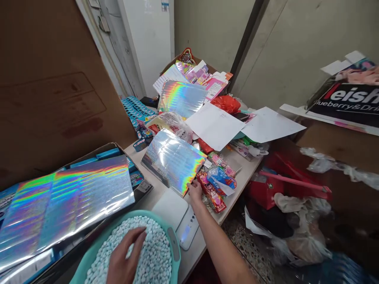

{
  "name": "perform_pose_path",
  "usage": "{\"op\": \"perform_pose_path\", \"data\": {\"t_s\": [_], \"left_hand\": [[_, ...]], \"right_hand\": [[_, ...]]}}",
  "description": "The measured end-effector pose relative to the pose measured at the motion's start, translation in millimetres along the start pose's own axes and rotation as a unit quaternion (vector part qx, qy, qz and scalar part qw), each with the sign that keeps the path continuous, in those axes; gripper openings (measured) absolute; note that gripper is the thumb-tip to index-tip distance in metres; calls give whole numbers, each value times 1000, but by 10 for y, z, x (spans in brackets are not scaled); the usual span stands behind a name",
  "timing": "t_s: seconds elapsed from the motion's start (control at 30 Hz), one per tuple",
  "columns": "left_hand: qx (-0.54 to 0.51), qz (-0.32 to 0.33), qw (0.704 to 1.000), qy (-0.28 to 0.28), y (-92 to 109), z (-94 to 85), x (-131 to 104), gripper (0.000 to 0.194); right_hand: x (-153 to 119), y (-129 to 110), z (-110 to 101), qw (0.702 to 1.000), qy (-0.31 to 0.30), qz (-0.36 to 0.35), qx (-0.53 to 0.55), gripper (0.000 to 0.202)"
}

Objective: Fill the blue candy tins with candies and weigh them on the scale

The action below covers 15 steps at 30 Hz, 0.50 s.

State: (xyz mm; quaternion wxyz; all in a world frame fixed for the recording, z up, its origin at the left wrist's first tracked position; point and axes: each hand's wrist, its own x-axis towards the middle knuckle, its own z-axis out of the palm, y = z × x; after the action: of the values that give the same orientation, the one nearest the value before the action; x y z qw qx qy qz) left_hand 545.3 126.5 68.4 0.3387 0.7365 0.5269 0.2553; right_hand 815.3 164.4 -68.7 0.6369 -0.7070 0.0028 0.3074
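A mint-green basin [175, 246] with a handle hole holds a heap of small pale-blue pellets [156, 244]. Over the heap is my left hand [127, 254], its thumb and fingertips drawn together; I cannot make out anything between them. My right hand [195, 191] reaches across the table, its fingers closed at the near corner of a shiny rainbow holographic sheet [174, 157]. Just below that sheet lies a white digital scale [188, 230] with a lit display, its flat plate [170, 207] toward the sheet. Red candy packets [213, 193] lie right beside my right hand.
Another holographic sheet [89, 201] covers an open carton of blue boxes at left. White sheets [216, 124], a third holographic sheet [183, 96] and piled packaging fill the table's back. A red bag [263, 191] and plastic wrap lie low at right, past the table edge [237, 201].
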Motion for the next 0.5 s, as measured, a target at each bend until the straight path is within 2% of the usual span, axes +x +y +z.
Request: {"op": "perform_pose_path", "data": {"t_s": [0.1,0.2,0.27,0.33,0.4,0.5], "left_hand": [[-16,84,993,-85,380,601,651,30],[43,96,981,-163,583,1144,1204,34],[106,100,974,-174,710,1408,1474,50],[181,82,968,-157,885,1566,1659,75],[259,55,957,-120,1094,1620,1756,92],[345,39,933,-92,1349,1571,1764,91]], "right_hand": [[19,49,-57,1000,-4,-12,2,29],[4,35,-71,999,-20,-34,10,33],[-69,-9,-60,998,-22,-64,11,36],[-205,-65,-39,994,-17,-106,7,37],[-377,-113,-9,989,-15,-149,2,32],[-608,-137,42,969,-21,-244,-33,27]]}}
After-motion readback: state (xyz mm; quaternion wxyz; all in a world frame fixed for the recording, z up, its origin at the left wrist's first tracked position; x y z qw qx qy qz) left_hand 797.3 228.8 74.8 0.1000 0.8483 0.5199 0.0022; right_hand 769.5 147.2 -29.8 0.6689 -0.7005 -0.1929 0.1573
